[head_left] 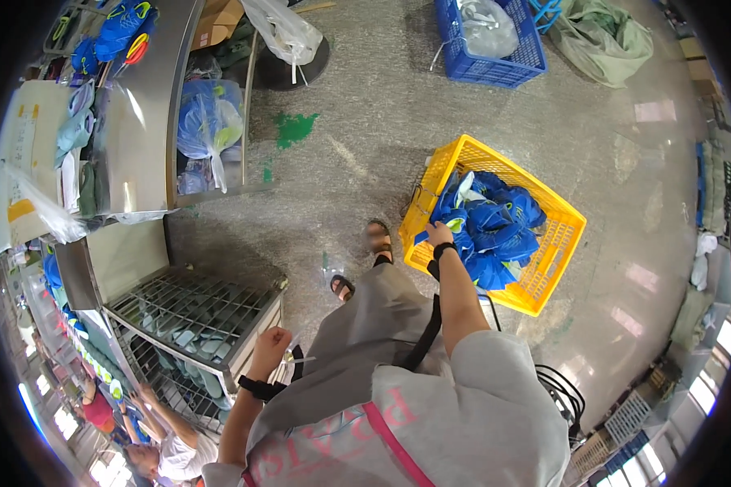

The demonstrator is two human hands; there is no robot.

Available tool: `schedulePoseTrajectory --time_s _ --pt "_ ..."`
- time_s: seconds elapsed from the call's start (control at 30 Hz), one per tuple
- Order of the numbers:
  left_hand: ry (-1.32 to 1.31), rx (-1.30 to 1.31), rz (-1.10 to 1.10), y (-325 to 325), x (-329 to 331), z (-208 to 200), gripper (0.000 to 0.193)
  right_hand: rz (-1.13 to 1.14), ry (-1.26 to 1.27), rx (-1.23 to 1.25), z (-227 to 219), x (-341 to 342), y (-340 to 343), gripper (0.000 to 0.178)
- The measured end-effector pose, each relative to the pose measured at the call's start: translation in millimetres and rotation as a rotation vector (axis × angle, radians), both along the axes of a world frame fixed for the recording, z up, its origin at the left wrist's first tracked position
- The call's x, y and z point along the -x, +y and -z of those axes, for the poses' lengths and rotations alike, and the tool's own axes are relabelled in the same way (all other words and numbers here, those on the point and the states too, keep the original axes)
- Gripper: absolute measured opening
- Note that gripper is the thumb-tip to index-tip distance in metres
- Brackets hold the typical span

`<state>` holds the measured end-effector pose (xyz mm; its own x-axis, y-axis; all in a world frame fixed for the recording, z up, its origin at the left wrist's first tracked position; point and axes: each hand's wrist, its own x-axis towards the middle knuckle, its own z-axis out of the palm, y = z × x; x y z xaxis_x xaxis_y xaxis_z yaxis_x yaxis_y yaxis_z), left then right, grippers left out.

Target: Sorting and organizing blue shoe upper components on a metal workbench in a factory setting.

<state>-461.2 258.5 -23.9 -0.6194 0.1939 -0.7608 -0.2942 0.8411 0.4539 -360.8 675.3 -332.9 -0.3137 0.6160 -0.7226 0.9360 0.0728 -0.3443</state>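
Risk: blue shoe uppers [497, 226], heaped in the yellow crate [525, 178] on the floor [365, 122], could snag and spill if one is tugged; right hand [440, 234] at their left edge, grip unclear; left hand [270, 349] curled closed near the metal rack [256, 329].

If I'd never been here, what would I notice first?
Probably the yellow crate, right of centre, holding blue pieces, the right hand at its left side. Next, perhaps, the blue crate at the top and the green patch on the floor, left of centre.
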Motion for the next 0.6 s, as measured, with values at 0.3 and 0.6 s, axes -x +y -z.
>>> schedulePoseTrajectory --time_s 0.3,0.6 --pt "0.097 -0.085 0.092 18.6 14.4 14.3 0.023 0.879 0.724 -0.237 -110.9 -56.6 62.1 0.008" --pt "0.58 -0.409 -0.068 -3.5 45.9 47.0 0.025 0.014 1.141 -0.116 -444.0 70.4 80.6 0.018"
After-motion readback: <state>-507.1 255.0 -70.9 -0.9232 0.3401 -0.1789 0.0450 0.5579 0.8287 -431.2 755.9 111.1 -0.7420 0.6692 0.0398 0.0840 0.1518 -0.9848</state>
